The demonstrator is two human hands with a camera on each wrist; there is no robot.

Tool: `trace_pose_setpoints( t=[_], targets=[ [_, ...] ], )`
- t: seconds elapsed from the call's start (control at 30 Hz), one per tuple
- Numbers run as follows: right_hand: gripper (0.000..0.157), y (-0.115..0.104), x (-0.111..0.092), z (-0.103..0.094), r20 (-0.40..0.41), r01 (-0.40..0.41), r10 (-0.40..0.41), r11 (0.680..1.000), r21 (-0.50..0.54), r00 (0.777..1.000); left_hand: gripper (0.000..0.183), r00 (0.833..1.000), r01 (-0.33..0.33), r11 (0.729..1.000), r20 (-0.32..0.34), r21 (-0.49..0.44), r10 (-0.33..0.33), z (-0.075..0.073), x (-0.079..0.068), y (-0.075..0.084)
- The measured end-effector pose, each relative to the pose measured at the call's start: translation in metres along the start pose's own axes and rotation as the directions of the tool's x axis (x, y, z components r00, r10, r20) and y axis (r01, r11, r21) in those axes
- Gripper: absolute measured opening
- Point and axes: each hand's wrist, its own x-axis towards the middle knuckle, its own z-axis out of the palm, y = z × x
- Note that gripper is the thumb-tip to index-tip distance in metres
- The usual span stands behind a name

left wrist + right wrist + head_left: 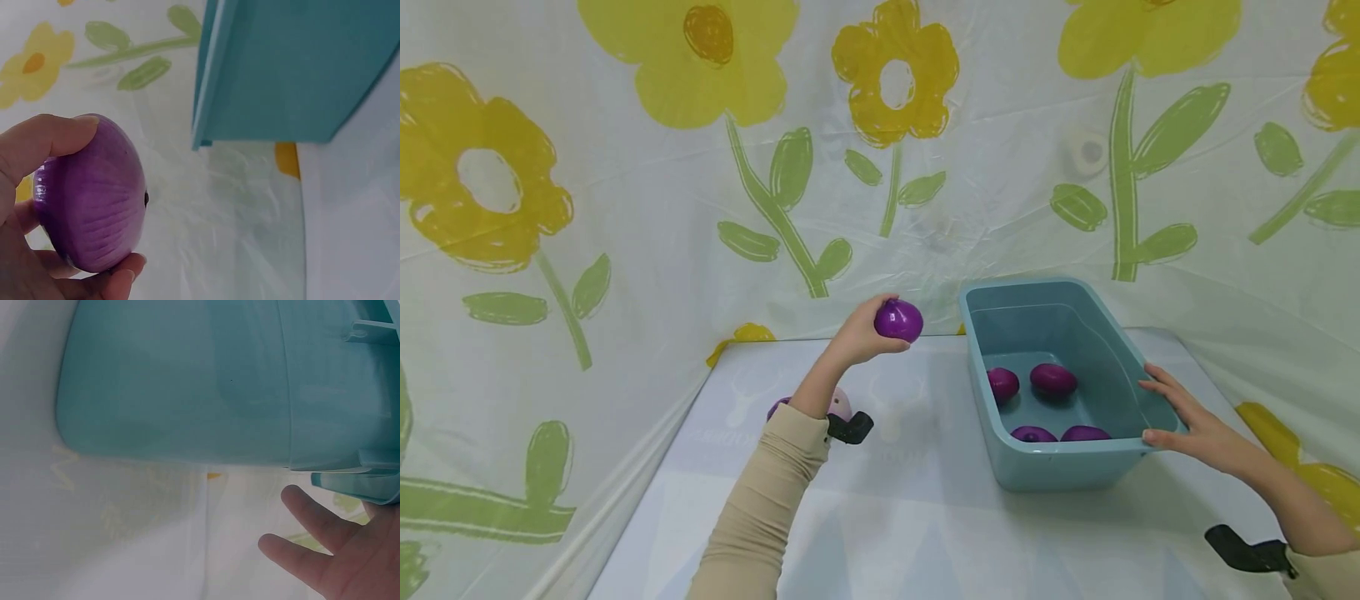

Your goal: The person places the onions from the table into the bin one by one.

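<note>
My left hand (867,335) holds a glossy purple onion (899,321) above the back of the table, left of a blue-green plastic bin (1067,467). The left wrist view shows the thumb and fingers curved round the onion (103,200). My right hand (1206,433) grips the bin's near right corner. In the right wrist view, two fingers of the right hand (350,556) stretch out below the rim. Several purple, rounded pieces lie on the bin's floor, among them a reddish-purple oval one (1053,380); the near rim partly hides two.
A pale pink round thing (839,404) and a purple thing (778,407) lie on the white table (917,517), partly hidden behind my left wrist. A flower-printed sheet (1000,167) hangs behind and beside the table.
</note>
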Motion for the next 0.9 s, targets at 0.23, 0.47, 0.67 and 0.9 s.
trace_pose_setpoints(
  t=[0.23,0.47,0.67,0.9],
  targets=[
    [0.068,0.001,0.0,0.0,0.003,0.006,-0.006,1.0,0.012,1.0,0.075,0.999,-0.036,0.999,0.035,-0.018,0.037,0.01,0.011,0.022],
    [0.068,0.001,0.0,0.0,0.003,0.009,-0.009,1.0,0.017,1.0,0.077,0.995,-0.063,0.997,0.073,-0.054,0.067,0.026,0.019,0.042],
    [0.068,0.0,0.0,0.0,0.002,0.007,-0.007,1.0,0.012,1.0,0.079,0.986,-0.09,0.994,0.132,-0.067,0.098,0.044,0.025,0.058],
    [0.067,0.0,0.001,0.0,-0.001,0.004,-0.004,1.0,-0.012,1.0,0.078,0.966,-0.154,0.988,0.207,-0.017,0.154,0.069,0.03,0.075]
  ],
)
